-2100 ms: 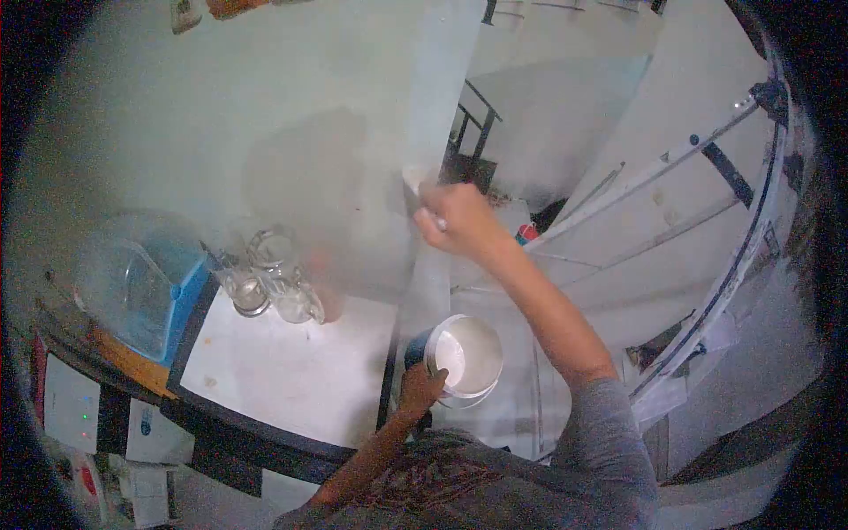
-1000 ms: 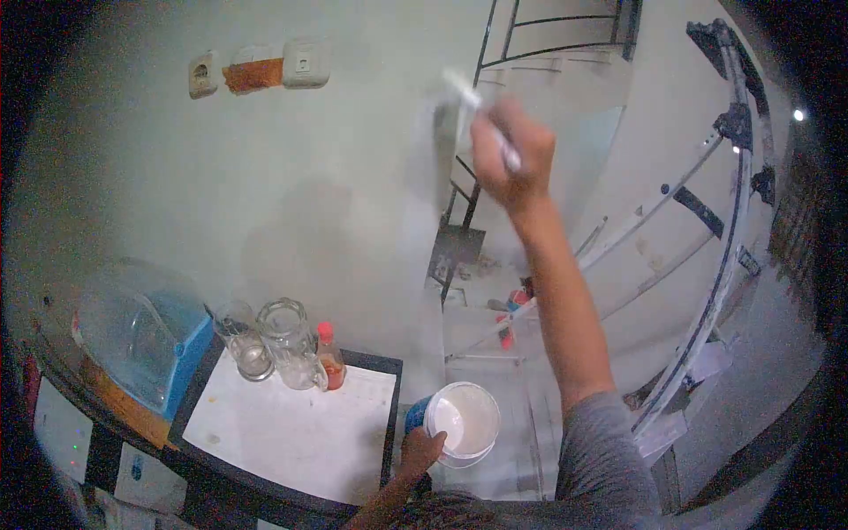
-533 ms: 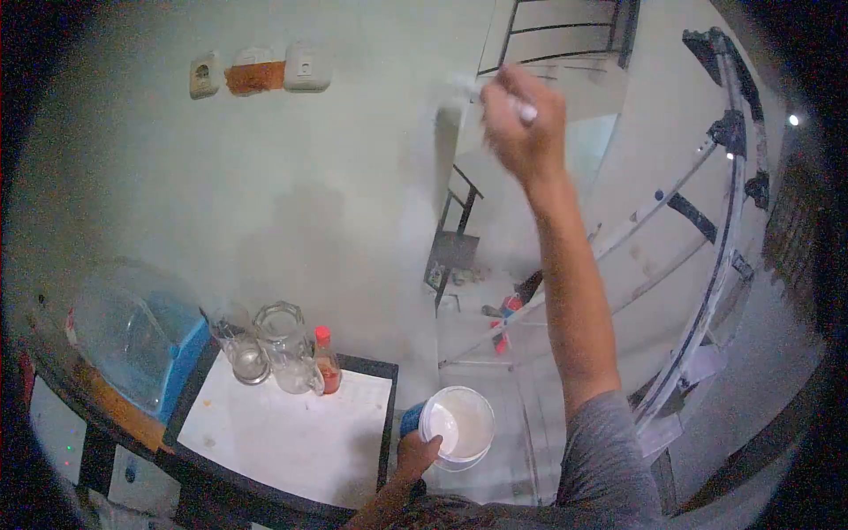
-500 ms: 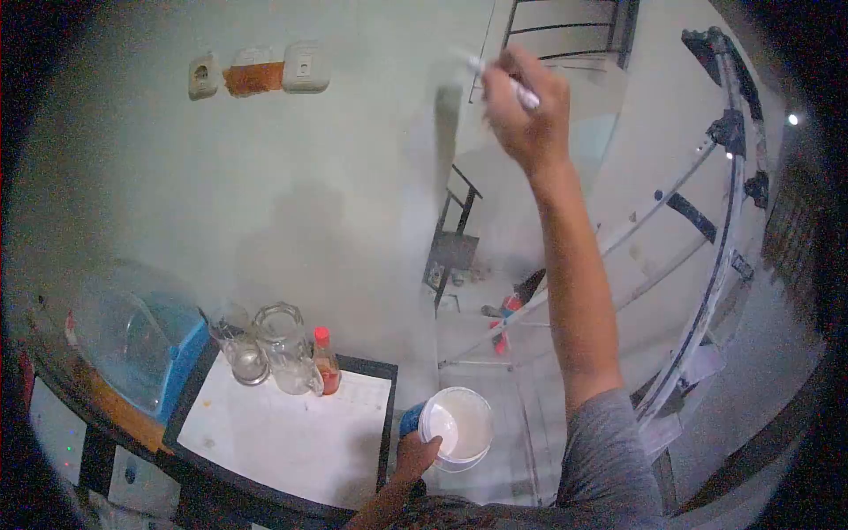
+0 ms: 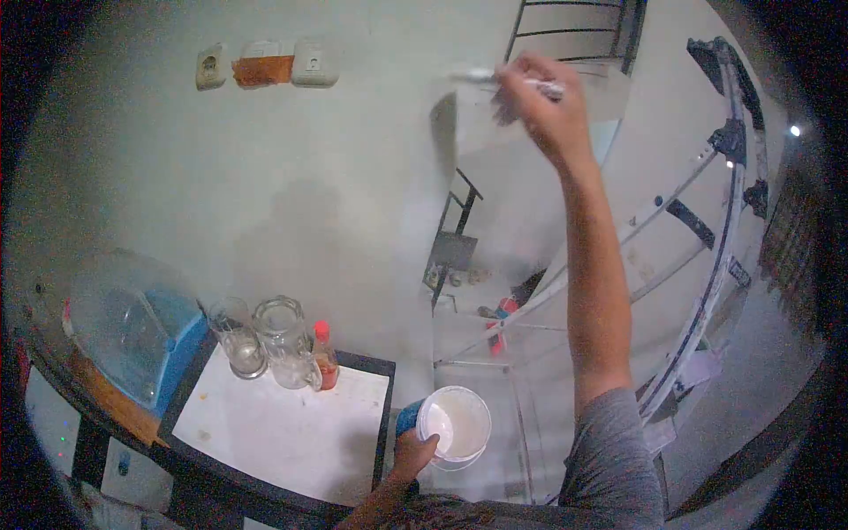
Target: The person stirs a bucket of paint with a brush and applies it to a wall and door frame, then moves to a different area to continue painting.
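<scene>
Raised high against the wall, my right hand (image 5: 543,102) is closed round the handle of a paintbrush (image 5: 481,76), blurred by motion. Its bristle end points left, close to the pale wall (image 5: 371,150) near the corner edge. Low in the view, my left hand (image 5: 415,455) grips the rim of a paint bucket (image 5: 481,415), thumb hooked inside. White paint (image 5: 450,428) covers the inside of the bucket, and its outside is partly blue.
On a white-topped table (image 5: 291,450) stand glass mugs (image 5: 287,344) and a red-capped sauce bottle (image 5: 325,358). A blue clear-lidded container (image 5: 172,353) is at left. Wall sockets (image 5: 315,62) sit upper left. A metal ladder (image 5: 733,168) stands at right.
My right hand has shifted slightly right and down, and the brush has swung from slanting up-left to nearly level. My left hand keeps its hold on the bucket.
</scene>
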Demonstrator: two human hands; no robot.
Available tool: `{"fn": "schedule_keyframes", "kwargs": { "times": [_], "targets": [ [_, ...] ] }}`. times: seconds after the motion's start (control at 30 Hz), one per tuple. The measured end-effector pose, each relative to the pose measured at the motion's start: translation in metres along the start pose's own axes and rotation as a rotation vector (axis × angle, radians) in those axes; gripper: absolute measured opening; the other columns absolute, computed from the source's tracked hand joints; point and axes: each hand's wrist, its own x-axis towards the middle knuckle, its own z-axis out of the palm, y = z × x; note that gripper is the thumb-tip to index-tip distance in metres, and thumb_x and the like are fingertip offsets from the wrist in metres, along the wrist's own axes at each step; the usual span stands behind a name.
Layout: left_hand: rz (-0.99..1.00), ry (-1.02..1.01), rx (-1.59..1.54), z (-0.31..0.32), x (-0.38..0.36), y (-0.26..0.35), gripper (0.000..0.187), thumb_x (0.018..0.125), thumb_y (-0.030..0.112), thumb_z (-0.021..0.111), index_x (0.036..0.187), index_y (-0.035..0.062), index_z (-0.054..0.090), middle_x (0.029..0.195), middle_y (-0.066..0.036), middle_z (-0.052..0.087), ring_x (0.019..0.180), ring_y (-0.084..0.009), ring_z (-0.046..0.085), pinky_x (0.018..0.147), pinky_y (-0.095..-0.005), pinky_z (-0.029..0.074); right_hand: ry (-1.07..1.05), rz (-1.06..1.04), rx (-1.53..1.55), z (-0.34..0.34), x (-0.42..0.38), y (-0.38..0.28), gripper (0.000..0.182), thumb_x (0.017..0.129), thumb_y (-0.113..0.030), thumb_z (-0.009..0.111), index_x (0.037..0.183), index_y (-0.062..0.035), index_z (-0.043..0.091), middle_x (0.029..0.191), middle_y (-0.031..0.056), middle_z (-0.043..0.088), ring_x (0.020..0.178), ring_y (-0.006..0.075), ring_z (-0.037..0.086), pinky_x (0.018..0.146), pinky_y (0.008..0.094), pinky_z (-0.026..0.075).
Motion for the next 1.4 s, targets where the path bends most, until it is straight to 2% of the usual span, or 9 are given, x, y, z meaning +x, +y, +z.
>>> {"fn": "schedule_keyframes", "kwargs": {
  "times": [0.2, 0.27, 0.57, 0.7, 0.8, 1.0, 1.07, 1.27, 1.4],
  "targets": [
    [-0.053, -0.008, 0.076, -0.004, -0.003, 0.011, 0.035, 0.078, 0.028, 0.063, 0.095, -0.0017, 0.069, 0.079, -0.018, 0.069, 0.076, -0.0302, 0.069, 0.073, -0.039, 0.053, 0.186, -0.413, -0.58, -0.012, 0.025, 0.018, 0.016, 0.086, -0.016, 0.065, 0.095, -0.0037, 0.061, 0.068, 0.0142, 0.064, 0.055, 0.0235, 0.063, 0.054, 0.0322, 0.05],
    [-0.055, -0.001, 0.124, 0.0, 0.008, -0.012, 0.037, 0.078, 0.031, 0.064, 0.095, -0.0016, 0.069, 0.079, -0.019, 0.069, 0.077, -0.032, 0.069, 0.075, -0.0406, 0.053, 0.042, -0.332, -0.751, -0.007, 0.022, 0.027, 0.018, 0.081, -0.011, 0.066, 0.095, -0.002, 0.059, 0.078, 0.0207, 0.064, 0.067, 0.0348, 0.064, 0.062, 0.0382, 0.052],
    [-0.131, -0.026, 0.133, -0.002, 0.003, 0.004, 0.037, 0.079, 0.03, 0.064, 0.094, -0.0028, 0.068, 0.081, -0.021, 0.069, 0.077, -0.0324, 0.069, 0.077, -0.0407, 0.052, -0.652, -0.145, -0.734, 0.023, -0.04, 0.008, 0.02, 0.077, -0.007, 0.063, 0.095, 0.0003, 0.059, 0.088, 0.0207, 0.061, 0.087, 0.0394, 0.06, 0.079, 0.0452, 0.05],
    [-0.091, -0.029, 0.251, -0.007, -0.007, 0.027, 0.036, 0.079, 0.029, 0.064, 0.096, -0.0025, 0.068, 0.082, -0.021, 0.069, 0.072, -0.0311, 0.069, 0.075, -0.0398, 0.053, -0.228, -0.37, -0.736, -0.003, -0.012, 0.007, 0.025, 0.079, -0.005, 0.063, 0.104, -0.0008, 0.063, 0.094, 0.0195, 0.063, 0.087, 0.0383, 0.061, 0.077, 0.0425, 0.05],
    [-0.133, 0.01, 0.158, -0.004, -0.009, 0.032, 0.036, 0.079, 0.028, 0.063, 0.098, -0.0028, 0.067, 0.081, -0.02, 0.069, 0.069, -0.0297, 0.069, 0.073, -0.0393, 0.053, -0.167, -0.346, -0.805, -0.004, 0.004, 0.014, 0.023, 0.083, -0.007, 0.062, 0.105, 0.0, 0.062, 0.094, 0.0198, 0.062, 0.089, 0.0378, 0.061, 0.077, 0.0426, 0.05],
    [-0.082, 0.045, 0.248, -0.006, -0.013, 0.038, 0.035, 0.077, 0.026, 0.064, 0.097, -0.0028, 0.068, 0.081, -0.021, 0.069, 0.067, -0.0291, 0.069, 0.073, -0.04, 0.054, -0.505, -0.267, -0.748, 0.024, -0.032, 0.02, 0.018, 0.087, -0.009, 0.058, 0.101, 0.0014, 0.063, 0.091, 0.0207, 0.062, 0.085, 0.0408, 0.06, 0.076, 0.0441, 0.05],
    [-0.112, -0.015, 0.084, -0.007, -0.011, 0.029, 0.037, 0.076, 0.028, 0.065, 0.097, -0.0029, 0.068, 0.084, -0.021, 0.069, 0.074, -0.0315, 0.07, 0.075, -0.0405, 0.054, -0.677, -0.269, -0.673, 0.014, -0.029, 0.02, 0.02, 0.089, -0.012, 0.058, 0.102, 0.0017, 0.064, 0.089, 0.018, 0.066, 0.079, 0.032, 0.065, 0.073, 0.0389, 0.052],
    [-0.077, 0.054, 0.313, -0.01, -0.022, 0.055, 0.04, 0.076, 0.03, 0.065, 0.097, -0.0037, 0.068, 0.087, -0.02, 0.069, 0.087, -0.0345, 0.068, 0.08, -0.0422, 0.052, -0.066, -0.037, 0.167, -0.002, 0.006, 0.021, 0.023, 0.092, -0.013, 0.055, 0.102, 0.004, 0.067, 0.082, 0.0132, 0.069, 0.071, 0.0155, 0.066, 0.064, 0.0295, 0.055],
    [-0.121, -0.018, 0.275, -0.005, 0.005, 0.006, 0.04, 0.076, 0.032, 0.065, 0.096, -0.0024, 0.068, 0.087, -0.021, 0.069, 0.085, -0.0343, 0.068, 0.079, -0.0425, 0.052, 0.149, 0.042, 0.32, 0.02, 0.015, 0.057, 0.023, 0.09, -0.014, 0.057, 0.096, 0.0057, 0.068, 0.074, 0.0102, 0.068, 0.067, 0.0153, 0.066, 0.063, 0.0273, 0.054]
  ]
}}
